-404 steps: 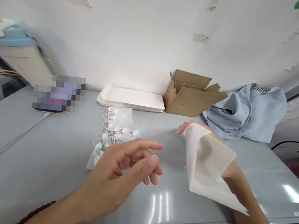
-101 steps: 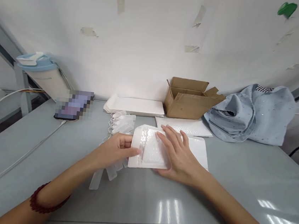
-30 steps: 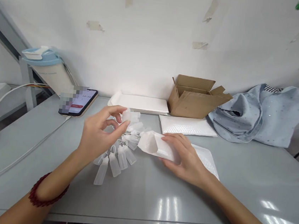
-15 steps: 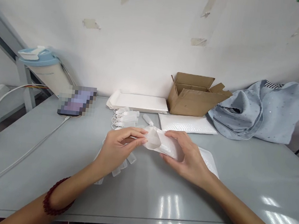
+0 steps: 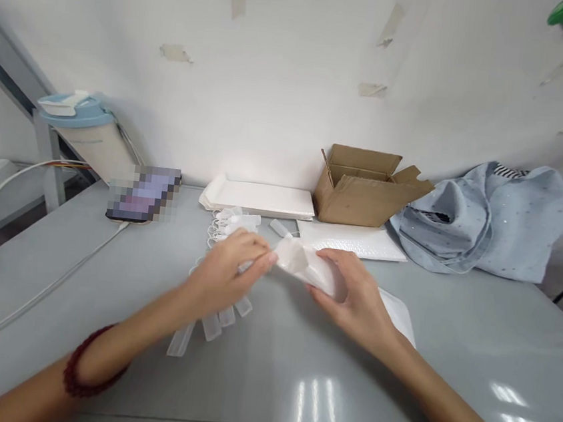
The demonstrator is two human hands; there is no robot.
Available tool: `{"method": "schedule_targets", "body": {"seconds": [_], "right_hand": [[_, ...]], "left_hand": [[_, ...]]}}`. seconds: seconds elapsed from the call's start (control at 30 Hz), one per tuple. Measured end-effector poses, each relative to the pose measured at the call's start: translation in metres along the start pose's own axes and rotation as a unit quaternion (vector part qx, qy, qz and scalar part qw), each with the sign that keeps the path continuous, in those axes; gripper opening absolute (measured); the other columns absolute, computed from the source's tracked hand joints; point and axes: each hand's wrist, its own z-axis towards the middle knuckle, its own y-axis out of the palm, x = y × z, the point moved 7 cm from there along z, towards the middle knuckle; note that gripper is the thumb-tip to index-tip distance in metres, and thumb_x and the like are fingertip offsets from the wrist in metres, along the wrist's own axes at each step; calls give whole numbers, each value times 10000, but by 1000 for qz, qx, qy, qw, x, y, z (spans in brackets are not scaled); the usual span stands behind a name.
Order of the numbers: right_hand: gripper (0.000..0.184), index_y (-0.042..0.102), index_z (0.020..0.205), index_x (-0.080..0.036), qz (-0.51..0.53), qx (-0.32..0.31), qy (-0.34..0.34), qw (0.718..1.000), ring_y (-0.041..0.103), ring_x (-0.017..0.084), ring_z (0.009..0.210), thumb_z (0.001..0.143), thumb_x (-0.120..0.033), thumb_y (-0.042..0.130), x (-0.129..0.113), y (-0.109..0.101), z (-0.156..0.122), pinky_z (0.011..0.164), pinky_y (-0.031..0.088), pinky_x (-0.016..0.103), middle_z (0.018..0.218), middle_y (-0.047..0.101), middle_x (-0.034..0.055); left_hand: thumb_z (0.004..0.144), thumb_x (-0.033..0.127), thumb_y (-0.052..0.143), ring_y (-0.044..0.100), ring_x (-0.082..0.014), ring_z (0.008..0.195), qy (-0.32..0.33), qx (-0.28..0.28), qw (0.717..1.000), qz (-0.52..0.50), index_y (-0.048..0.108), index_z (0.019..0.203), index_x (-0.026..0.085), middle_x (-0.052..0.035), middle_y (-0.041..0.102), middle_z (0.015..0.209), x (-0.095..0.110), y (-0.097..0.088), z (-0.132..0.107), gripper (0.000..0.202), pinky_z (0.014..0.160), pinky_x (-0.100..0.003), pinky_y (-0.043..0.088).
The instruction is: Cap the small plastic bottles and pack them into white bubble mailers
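Observation:
A white bubble mailer (image 5: 316, 270) is held above the table between my two hands, its mouth end toward the left. My right hand (image 5: 360, 300) wraps around its right part, thumb below and fingers on top. My left hand (image 5: 230, 269), slightly blurred, pinches the edge at the mouth with thumb and fingertips. Beneath and behind my left hand lie several small translucent plastic pieces (image 5: 212, 326) with white cord loops. One more such piece (image 5: 280, 227) lies just behind the mailer. What the mailer contains is hidden.
At the back are a stack of white mailers (image 5: 262, 199), an open cardboard box (image 5: 358, 199) and a bubble mailer (image 5: 353, 241). Another white mailer (image 5: 399, 314) lies beside my right wrist. A blue cloth bag (image 5: 516, 229) is right; a phone (image 5: 145, 193) on a cable and a tumbler (image 5: 92, 137) are left.
My left hand has shifted slightly at the mailer's mouth, which gaped wider before and now looks narrower. My right hand keeps its hold. The camera view has tilted up a little.

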Motion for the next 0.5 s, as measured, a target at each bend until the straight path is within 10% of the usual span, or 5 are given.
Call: {"method": "schedule_targets", "body": {"seconds": [0.23, 0.5], "right_hand": [[323, 529, 1053, -215, -93, 86, 89, 988, 577, 305, 903, 770, -345, 613, 42, -36, 11, 753, 462, 450, 989, 639, 93], [341, 521, 1079, -212, -82, 60, 73, 992, 568, 306, 925, 767, -317, 611, 37, -26, 8, 757, 454, 447, 1023, 634, 101]], "left_hand": [[754, 140, 550, 611, -270, 945, 35, -124, 980, 152, 662, 962, 132, -105, 685, 972, -18, 32, 84, 236, 735, -326, 472], [691, 94, 556, 633, -254, 829, 58, -184, 966, 172, 651, 889, 183, -70, 687, 834, -28, 67, 97, 237, 646, -291, 456]]}}
